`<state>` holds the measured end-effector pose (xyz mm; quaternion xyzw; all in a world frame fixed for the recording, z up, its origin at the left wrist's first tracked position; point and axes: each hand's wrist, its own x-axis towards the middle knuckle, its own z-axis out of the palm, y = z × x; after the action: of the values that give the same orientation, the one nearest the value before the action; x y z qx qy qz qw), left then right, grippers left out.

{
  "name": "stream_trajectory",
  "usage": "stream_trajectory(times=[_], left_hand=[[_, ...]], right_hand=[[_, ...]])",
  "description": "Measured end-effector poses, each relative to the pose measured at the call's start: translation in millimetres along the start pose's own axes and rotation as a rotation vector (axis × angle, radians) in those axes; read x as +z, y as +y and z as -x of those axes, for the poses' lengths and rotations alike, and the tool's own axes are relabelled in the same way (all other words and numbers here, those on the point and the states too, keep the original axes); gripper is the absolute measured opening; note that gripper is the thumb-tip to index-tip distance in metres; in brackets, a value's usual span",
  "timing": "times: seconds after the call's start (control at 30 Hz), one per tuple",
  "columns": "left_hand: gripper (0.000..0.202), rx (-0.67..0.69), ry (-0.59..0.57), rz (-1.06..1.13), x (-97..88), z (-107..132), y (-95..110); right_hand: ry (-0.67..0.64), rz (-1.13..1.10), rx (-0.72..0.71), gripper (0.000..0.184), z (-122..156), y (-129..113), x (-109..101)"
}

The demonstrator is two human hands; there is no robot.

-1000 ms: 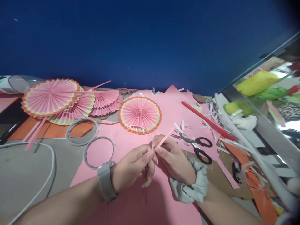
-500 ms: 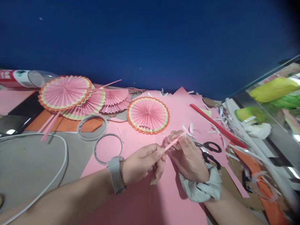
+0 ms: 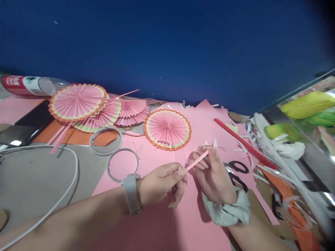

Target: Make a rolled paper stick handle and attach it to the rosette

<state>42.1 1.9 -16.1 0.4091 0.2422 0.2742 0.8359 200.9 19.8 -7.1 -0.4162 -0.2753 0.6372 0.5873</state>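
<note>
A narrow pink paper strip (image 3: 198, 160) stretches slantwise between my two hands, above a large pink paper sheet (image 3: 193, 216). My left hand (image 3: 163, 183), with a grey watch at the wrist, pinches the strip's lower end between thumb and forefinger. At the upper end is my right hand (image 3: 213, 174), its fingers curled behind the strip and its thumb close beside the tip, slightly blurred. Black-handled scissors (image 3: 238, 167) lie by the right wrist, partly hidden. Just beyond the hands rests a pleated paper rosette (image 3: 168, 129) in pink with cream and orange edging.
More pleated rosettes (image 3: 77, 103) overlap at the left, near a plastic bottle (image 3: 34, 85). Two tape rolls (image 3: 106, 141) lie before them, with a white cable (image 3: 75, 167) further left. A red strip (image 3: 244, 143), paper scraps and orange paper (image 3: 300, 223) crowd the right.
My right thumb has lifted slightly from the strip's upper end, and those fingers have opened a little. The left hand keeps its pinch. The whole view has shifted slightly.
</note>
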Motion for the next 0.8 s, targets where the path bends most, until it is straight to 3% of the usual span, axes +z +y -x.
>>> stream_trajectory(times=[0.17, 0.27, 0.37, 0.47, 0.57, 0.67, 0.8], left_hand=[[0.025, 0.035, 0.007, 0.004, 1.8, 2, -4], [0.024, 0.139, 0.097, 0.012, 3.1, 2, -4], [0.028, 0.161, 0.152, 0.002, 4.4, 1, -2], [0.031, 0.142, 0.151, -0.029, 6.5, 0, -2], [0.03, 0.122, 0.17, -0.069, 9.9, 1, -3], [0.03, 0.129, 0.189, -0.15, 12.8, 5, -4], [0.031, 0.126, 0.071, -0.38, 13.8, 13, -2]], right_hand=[[0.053, 0.004, -0.04, 0.023, 1, -2, 1], [-0.11, 0.143, -0.014, 0.032, 9, 3, 5], [-0.32, 0.433, 0.006, 0.016, 17, 7, 6], [-0.368, 0.586, -0.08, 0.006, 20, 9, 5], [-0.333, 0.481, -0.074, 0.007, 18, 9, 4], [-0.201, 0.189, 0.008, 0.016, 12, 7, 3], [-0.081, -0.092, 0.112, 0.016, 5, 4, 3]])
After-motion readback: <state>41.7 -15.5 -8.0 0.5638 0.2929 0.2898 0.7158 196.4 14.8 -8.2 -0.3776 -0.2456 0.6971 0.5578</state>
